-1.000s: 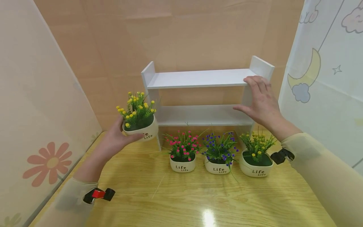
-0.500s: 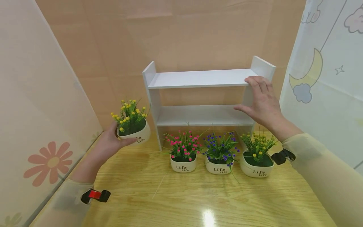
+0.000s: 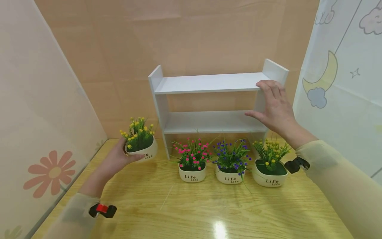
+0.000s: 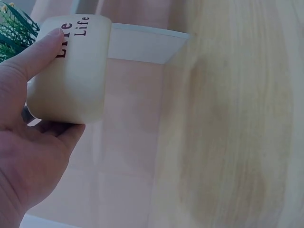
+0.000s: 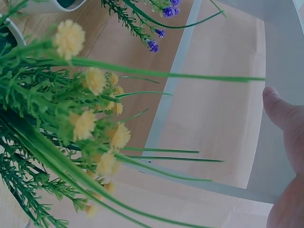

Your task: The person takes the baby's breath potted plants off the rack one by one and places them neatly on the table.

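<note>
My left hand (image 3: 117,158) grips a white flowerpot (image 3: 149,151) of yellow flowers left of the white shelf (image 3: 209,83). In the left wrist view the thumb lies across the lettering on the pot (image 4: 71,80) and the fingers go round its other side. That pot hangs above the wooden table, slightly tilted. My right hand (image 3: 277,108) rests its fingertips on the front edge of the shelf's top board at the right end, thumb stretched out to the left. In the right wrist view only the thumb (image 5: 280,109) and part of the palm show, beside the shelf.
Three more pots stand in a row before the shelf: one with pink flowers (image 3: 192,174), one with purple (image 3: 229,176), one with yellow (image 3: 268,177). Grass blades from the right pot reach close to my right hand. Printed cloth walls (image 3: 337,126) flank the wooden table (image 3: 191,205).
My left hand has carried the yellow-flowered pot away from the shelf to the left and lowered it toward the table. The right hand has stayed on the shelf.
</note>
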`<state>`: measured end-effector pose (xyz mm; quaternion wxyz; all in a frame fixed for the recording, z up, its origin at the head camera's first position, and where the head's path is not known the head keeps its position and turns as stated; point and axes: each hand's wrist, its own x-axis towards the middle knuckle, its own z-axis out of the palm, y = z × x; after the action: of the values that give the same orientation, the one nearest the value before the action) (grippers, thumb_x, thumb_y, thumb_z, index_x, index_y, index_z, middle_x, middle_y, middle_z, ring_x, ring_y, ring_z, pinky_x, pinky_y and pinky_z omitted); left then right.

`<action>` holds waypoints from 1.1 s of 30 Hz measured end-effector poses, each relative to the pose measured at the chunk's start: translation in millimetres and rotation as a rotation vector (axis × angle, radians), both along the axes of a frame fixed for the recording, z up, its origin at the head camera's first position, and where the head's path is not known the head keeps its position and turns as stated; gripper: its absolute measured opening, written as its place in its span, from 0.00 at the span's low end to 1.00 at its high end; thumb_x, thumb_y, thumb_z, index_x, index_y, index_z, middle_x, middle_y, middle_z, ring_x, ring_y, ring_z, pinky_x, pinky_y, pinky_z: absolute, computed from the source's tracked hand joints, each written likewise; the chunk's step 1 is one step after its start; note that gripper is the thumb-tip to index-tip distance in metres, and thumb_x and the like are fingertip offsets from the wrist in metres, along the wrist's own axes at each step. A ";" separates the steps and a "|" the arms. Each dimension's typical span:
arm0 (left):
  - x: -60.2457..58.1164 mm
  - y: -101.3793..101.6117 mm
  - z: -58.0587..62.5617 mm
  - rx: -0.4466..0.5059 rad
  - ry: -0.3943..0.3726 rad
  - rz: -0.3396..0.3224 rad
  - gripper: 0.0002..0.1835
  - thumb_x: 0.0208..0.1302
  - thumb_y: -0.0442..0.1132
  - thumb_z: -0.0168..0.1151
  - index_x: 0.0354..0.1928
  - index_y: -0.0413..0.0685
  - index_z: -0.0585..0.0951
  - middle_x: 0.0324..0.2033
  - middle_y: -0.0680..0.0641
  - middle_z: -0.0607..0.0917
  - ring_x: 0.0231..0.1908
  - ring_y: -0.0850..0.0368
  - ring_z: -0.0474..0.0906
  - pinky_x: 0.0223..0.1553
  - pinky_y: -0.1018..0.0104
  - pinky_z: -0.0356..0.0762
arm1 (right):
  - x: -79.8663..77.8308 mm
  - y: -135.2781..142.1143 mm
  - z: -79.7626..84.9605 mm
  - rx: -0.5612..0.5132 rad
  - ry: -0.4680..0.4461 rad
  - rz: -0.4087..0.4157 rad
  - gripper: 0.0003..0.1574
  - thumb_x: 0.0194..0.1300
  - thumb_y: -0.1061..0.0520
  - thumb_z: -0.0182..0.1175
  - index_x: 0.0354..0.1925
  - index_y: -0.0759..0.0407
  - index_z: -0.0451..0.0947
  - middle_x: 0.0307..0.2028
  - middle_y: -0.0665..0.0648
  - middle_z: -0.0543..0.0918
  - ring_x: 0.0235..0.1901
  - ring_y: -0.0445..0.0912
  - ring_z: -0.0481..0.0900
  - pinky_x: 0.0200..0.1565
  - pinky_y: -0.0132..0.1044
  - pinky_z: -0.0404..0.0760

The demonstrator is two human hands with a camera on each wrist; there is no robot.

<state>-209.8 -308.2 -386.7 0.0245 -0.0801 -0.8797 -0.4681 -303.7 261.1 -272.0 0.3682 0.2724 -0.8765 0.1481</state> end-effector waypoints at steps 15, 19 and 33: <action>-5.1 1.4 -34.5 0.015 -0.061 -0.009 0.55 0.64 0.54 0.84 0.82 0.45 0.60 0.70 0.38 0.78 0.70 0.38 0.75 0.71 0.35 0.73 | 1.2 -0.6 0.7 0.004 -0.010 -0.009 0.69 0.53 0.50 0.90 0.80 0.63 0.60 0.75 0.67 0.64 0.78 0.65 0.54 0.82 0.55 0.56; -4.4 4.8 -39.4 0.021 -0.071 -0.015 0.56 0.65 0.53 0.84 0.83 0.45 0.58 0.73 0.35 0.76 0.72 0.35 0.73 0.72 0.32 0.72 | 1.7 0.0 1.1 0.005 -0.011 -0.009 0.68 0.53 0.51 0.90 0.80 0.63 0.60 0.75 0.67 0.64 0.78 0.65 0.54 0.82 0.55 0.55; -7.2 11.5 -52.8 -0.005 -0.135 -0.033 0.56 0.64 0.51 0.84 0.84 0.45 0.58 0.77 0.32 0.71 0.77 0.29 0.66 0.73 0.29 0.69 | 3.4 1.7 2.6 0.004 -0.017 -0.019 0.68 0.54 0.50 0.90 0.80 0.62 0.60 0.76 0.66 0.63 0.79 0.64 0.54 0.81 0.56 0.57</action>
<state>-217.0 -296.7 -439.5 -0.0428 -0.0629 -0.8790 -0.4707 -300.3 262.7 -269.4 0.3617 0.2639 -0.8824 0.1449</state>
